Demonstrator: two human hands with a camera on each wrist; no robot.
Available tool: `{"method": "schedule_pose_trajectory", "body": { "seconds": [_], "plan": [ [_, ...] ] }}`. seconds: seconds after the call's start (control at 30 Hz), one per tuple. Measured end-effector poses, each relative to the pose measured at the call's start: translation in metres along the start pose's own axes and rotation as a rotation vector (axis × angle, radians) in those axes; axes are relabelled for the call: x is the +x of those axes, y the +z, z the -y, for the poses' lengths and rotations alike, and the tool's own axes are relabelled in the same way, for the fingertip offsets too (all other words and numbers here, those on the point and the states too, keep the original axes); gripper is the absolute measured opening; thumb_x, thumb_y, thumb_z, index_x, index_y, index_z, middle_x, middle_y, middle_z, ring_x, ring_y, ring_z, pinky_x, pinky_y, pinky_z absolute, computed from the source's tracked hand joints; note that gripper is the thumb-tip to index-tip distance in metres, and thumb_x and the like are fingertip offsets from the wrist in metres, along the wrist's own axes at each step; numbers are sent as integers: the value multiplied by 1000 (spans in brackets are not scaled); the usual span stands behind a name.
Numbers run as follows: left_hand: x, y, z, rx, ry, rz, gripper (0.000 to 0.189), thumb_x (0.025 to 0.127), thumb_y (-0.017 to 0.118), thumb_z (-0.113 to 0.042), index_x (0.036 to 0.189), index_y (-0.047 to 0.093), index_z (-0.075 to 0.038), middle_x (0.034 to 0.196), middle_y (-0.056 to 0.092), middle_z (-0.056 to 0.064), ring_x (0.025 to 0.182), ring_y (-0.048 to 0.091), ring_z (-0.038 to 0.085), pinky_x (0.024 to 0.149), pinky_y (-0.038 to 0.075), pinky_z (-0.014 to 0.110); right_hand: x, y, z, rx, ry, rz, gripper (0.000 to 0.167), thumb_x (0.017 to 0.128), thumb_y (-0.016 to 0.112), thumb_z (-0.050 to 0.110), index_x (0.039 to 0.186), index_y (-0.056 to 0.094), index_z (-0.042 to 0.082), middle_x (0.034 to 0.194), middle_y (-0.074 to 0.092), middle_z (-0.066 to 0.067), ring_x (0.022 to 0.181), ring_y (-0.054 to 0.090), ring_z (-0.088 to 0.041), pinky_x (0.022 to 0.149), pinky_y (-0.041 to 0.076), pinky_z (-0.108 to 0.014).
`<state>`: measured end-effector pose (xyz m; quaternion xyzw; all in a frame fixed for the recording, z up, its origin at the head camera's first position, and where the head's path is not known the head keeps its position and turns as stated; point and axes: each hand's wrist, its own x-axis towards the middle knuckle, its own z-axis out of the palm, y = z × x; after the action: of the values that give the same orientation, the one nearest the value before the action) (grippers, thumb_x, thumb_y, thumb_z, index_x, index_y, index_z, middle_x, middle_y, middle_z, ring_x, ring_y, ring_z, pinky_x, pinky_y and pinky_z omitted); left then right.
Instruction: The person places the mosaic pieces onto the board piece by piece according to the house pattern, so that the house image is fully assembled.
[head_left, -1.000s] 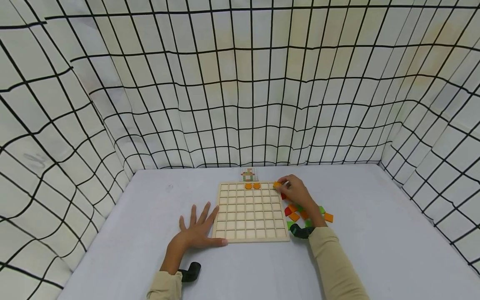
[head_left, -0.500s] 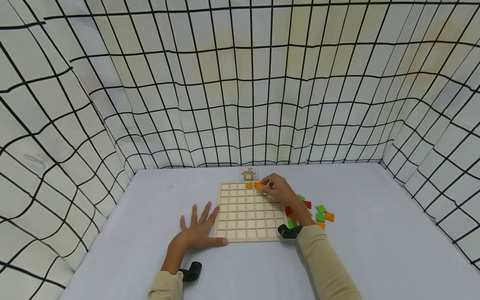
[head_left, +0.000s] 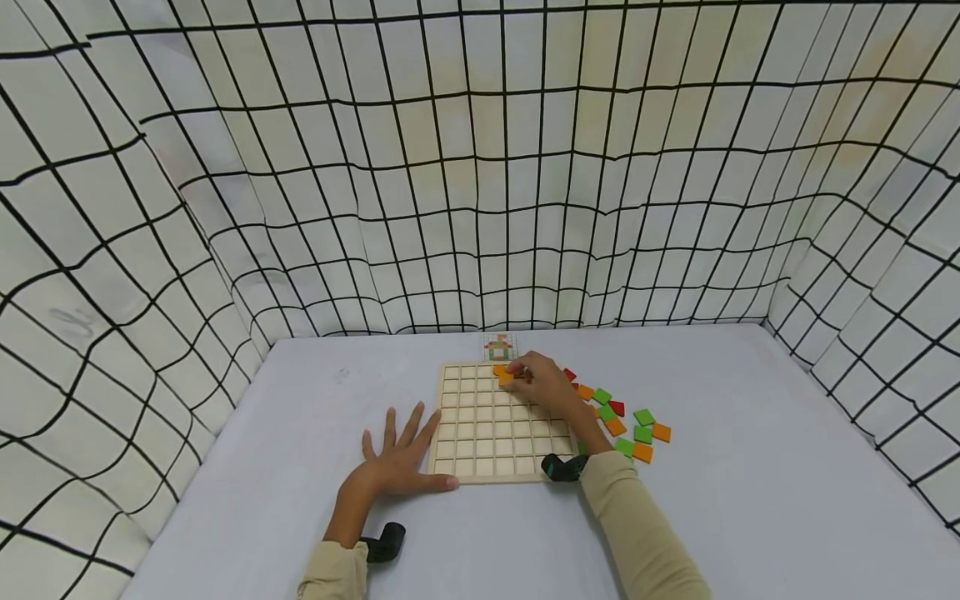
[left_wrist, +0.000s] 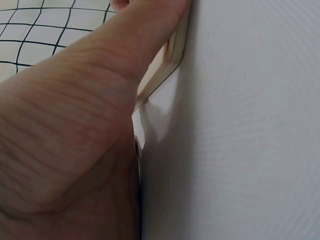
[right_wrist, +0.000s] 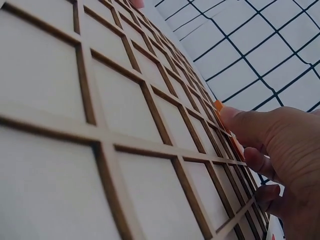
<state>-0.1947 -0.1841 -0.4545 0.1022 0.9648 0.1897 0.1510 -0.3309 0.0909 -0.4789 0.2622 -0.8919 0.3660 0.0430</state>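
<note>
A wooden grid board (head_left: 487, 482) lies on the white table. My left hand (head_left: 397, 468) rests spread beside its near left corner, fingertips and thumb touching the frame; in the left wrist view the thumb side of the hand (left_wrist: 85, 95) hides much of the board's edge (left_wrist: 170, 62). My right hand (head_left: 546, 385) pinches an orange tile (head_left: 506, 380) over the board's second row from the back. Just behind it, another orange tile (head_left: 499, 368) sits in the back row, partly covered. In the right wrist view the thumb and fingers (right_wrist: 250, 122) are at the board's far edge.
Loose green, orange and red tiles, such as a green tile (head_left: 643, 417), lie scattered right of the board, partly under the right forearm. A small pattern card (head_left: 499, 347) lies behind the board. White walls with black netting (head_left: 480, 208) enclose the table.
My right hand has moved left from the board's far right corner, carrying the orange tile to just in front of the back-row orange tiles. The left hand stays put.
</note>
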Motion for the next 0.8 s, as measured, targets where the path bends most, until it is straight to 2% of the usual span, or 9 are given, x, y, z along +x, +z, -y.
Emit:
{"method": "schedule_pose_trajectory", "body": {
  "seconds": [0.23,0.8],
  "plan": [
    [-1,-1,-1,-8,-1,6,113,73,69,-71,158,13,-22,166,-4,13,145,-20,50,104,-10,78,-1,2,6,-49,34,-15,25,90,72,30,109,71,14,109,65,-2,84,58,-12,73,50,-29],
    [2,1,2,6,4,-3,113,73,68,-72,158,13,-22,166,-4,12,146,-20,50,104,-9,78,0,5,12,-139,96,-11,23,89,72,33,108,72,20,102,64,3,73,51,-9,59,41,-24]
  ]
}}
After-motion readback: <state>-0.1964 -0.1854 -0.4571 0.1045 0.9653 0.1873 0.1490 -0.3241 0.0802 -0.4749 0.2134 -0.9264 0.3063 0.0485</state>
